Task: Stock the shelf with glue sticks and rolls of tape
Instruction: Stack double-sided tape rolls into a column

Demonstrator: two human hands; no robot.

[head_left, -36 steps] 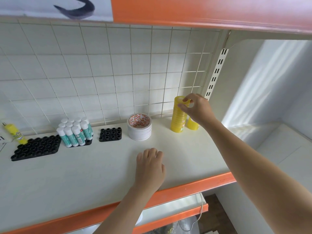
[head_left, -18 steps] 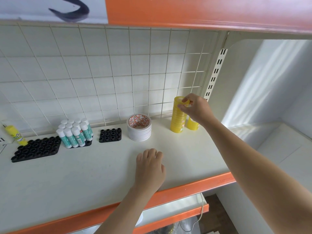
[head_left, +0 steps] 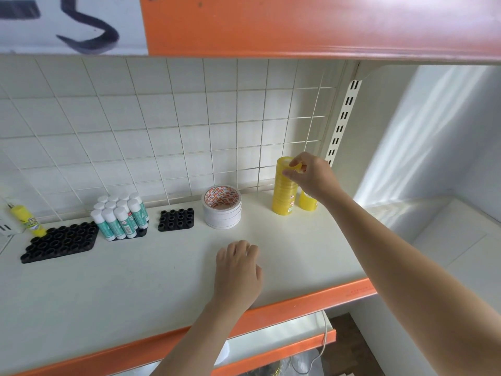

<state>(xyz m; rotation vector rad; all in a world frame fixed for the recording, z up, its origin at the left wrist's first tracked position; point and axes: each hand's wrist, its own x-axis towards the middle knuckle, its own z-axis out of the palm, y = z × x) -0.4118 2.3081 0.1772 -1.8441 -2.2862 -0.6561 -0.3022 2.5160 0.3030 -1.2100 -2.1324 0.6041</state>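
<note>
Right hand (head_left: 311,176): reaches to the back of the shelf, thumb and fingers curled, pinching the top roll of the tall yellow tape stack (head_left: 284,189) at its upper rim.
Left hand (head_left: 238,270): rests palm down on the white shelf board (head_left: 135,280) near the front edge, fingers loosely bent, holding nothing.
Tall yellow tape stack: stands upright directly under the right hand's fingertips, close to the wire grid back (head_left: 162,126).
Short yellow tape stack (head_left: 307,203): just beside the tall one, on its right, partly hidden below the right wrist.
White tape rolls (head_left: 221,207): a low stack with a red-and-white printed core, beyond the left hand and to the left of the right hand, well apart from both.
Small black holder (head_left: 176,219): further left of the white rolls; every socket looks unfilled.
Glue sticks (head_left: 119,215): white caps, teal-and-white bodies, standing clustered in another black holder, far left of the left hand.
Large black holder (head_left: 59,242): left of the glue sticks, its holes vacant.
Yellow bottle (head_left: 27,219): leans at the far left, touching the large holder's back corner.
Orange shelf edge (head_left: 311,301): runs just under the left wrist.
</note>
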